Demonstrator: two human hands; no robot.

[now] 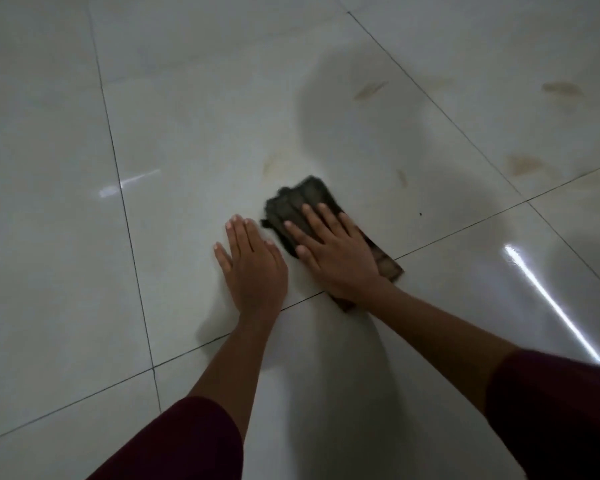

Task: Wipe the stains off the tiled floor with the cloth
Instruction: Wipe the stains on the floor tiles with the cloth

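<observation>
Currently, head view only: right hand (336, 251) lies flat on the dark folded cloth (302, 199), fingers straight and spread, pressing it to the tiled floor (187, 116); grip is released, a flat-palm press, nothing clenched or pinched. Cloth sits just right of frame centre, its near end across the grout line (465, 226) running toward 2 o'clock. Left hand (253, 268) is flat on bare tile just beside the cloth at its 9 o'clock, fingers straight, holding nothing; looks like a brace. Progress, my read: early to middle. Tile under and near the hands shows no obvious marks. Still visible: a faint brownish stain (272, 164) just beyond the cloth at 11 o'clock, a small streak (401, 177) at 1 o'clock, another stain (369, 90) further out at 12 to 1, and three or so more on the tiles at 2 o'clock, e.g. far-right smear (561, 88) and lower patch (523, 164). So most of the staining is ahead and to the right of the cloth. Dark red sleeves (174, 441) at the bottom edge. Bright streaks on the floor are light reflections, I think, not dirt.
</observation>
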